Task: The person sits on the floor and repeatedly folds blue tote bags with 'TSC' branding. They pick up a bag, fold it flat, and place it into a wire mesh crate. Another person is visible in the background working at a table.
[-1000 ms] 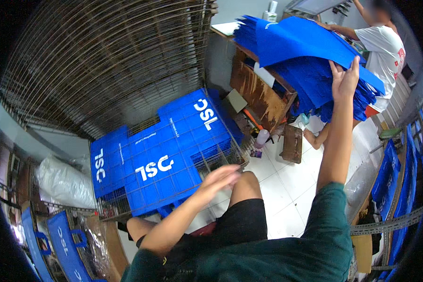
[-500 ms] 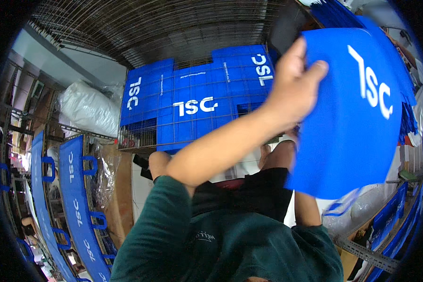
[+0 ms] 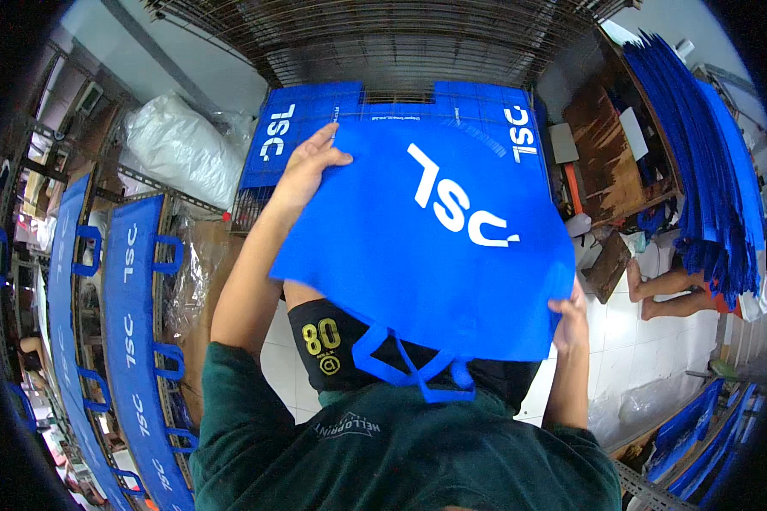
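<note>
A blue fabric tote bag [image 3: 383, 238] with white lettering spans the space over my lap, tilted, its handles [image 3: 413, 366] hanging toward my body. My left hand [image 3: 315, 162] is closed on its far left edge, thumb on top. At the near right edge, my right hand [image 3: 569, 319] grips the bag, its fingers partly behind the cloth. Beyond it, more blue bags [image 3: 281, 140] lie flat on a wire drying rack [image 3: 247, 204], partly covered by the held one.
Raised wire racks [image 3: 400, 43] are stacked above the far side. To the right, a thick bunch of blue bags [image 3: 690, 170] hangs near another person's legs [image 3: 677, 289]. Shelves at left carry printed blue bags [image 3: 132, 289]; a plastic-wrapped bundle [image 3: 179, 145] lies beyond them.
The tote bag has come from the far right to over my lap and turned, held by my left hand. My right hand, hidden behind it before, now shows on its right edge.
</note>
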Demonstrator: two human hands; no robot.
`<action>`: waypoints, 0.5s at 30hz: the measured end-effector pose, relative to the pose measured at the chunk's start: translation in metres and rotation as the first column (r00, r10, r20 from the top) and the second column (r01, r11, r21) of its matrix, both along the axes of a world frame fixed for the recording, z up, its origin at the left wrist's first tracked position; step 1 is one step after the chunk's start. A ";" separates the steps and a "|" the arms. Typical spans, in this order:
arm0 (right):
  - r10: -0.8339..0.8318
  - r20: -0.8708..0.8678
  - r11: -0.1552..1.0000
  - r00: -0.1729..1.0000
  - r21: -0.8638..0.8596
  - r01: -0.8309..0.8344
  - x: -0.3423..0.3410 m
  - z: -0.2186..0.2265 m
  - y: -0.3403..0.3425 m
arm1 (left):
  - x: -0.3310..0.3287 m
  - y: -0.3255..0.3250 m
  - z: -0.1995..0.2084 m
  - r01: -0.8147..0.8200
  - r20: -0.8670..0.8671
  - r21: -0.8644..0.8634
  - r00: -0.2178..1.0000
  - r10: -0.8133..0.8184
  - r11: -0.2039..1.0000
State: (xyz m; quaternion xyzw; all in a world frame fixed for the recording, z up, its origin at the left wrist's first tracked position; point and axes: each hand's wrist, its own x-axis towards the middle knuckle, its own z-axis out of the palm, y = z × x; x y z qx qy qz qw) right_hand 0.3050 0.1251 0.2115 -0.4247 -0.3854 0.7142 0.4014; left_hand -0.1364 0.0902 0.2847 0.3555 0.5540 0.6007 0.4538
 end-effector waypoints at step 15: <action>0.267 -0.017 0.934 0.964 0.251 -0.254 -0.130 0.024 0.111 | -0.108 -0.056 -0.005 -0.048 0.018 0.369 0.999 0.045 0.928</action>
